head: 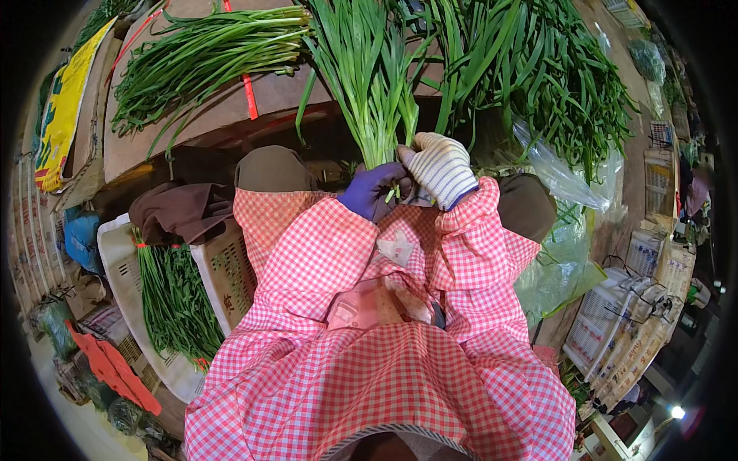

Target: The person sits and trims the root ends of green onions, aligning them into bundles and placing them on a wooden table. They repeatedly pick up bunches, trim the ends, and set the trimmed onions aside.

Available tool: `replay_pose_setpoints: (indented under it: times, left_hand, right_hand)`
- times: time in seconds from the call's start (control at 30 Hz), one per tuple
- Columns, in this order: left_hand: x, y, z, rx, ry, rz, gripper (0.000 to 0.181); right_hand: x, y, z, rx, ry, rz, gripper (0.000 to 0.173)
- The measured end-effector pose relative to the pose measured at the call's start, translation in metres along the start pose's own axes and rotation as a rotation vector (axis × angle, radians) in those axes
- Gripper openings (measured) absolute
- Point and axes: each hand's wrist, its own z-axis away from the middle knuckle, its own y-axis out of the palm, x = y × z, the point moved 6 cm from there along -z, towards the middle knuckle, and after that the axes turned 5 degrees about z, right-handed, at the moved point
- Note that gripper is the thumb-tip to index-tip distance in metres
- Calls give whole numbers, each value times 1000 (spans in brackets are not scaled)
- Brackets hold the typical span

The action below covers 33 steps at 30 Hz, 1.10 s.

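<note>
My left hand, in a purple glove, is closed around the lower stems of a bunch of leafy green garlic shoots. Its leaves fan out away from me, and a few cut stem ends poke out below the fist. Close against it is my right hand, in a white striped knit glove. Its thumb and forefinger pinch the base of a small separate shoot at the bunch's right side. Both hands are above my lap, between my knees.
Stacked greens lie on a cardboard-covered surface with a red strap. A large leafy heap sits at right beside clear plastic. A white crate at my left holds tied bunches; a brown cloth drapes over it.
</note>
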Motion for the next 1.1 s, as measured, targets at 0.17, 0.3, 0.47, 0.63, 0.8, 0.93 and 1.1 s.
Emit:
replay_pose_setpoints:
  times: [0.17,0.3,0.47,0.63,0.8,0.93,1.1]
  left_hand:
    - [14,-5,7,5,203,-290,31]
    - [27,-6,10,-163,0,502,30]
    - [31,1,1,-319,-348,1055,6]
    - [25,4,1,-251,-419,1102,10]
    - [15,1,2,-191,-88,195,22]
    - [25,-1,3,-336,-266,865,31]
    - [10,5,0,-393,-214,1011,31]
  right_hand:
    - [6,-1,15,110,34,-301,27]
    - [-28,-32,39,3,144,-713,15]
    - [-47,-19,27,-35,190,-647,26]
    - [-15,8,1,67,213,-756,34]
    - [-9,4,-6,22,214,-813,30]
    - [-21,-2,0,-31,283,-982,28]
    - [-29,-14,8,-18,308,-1025,27]
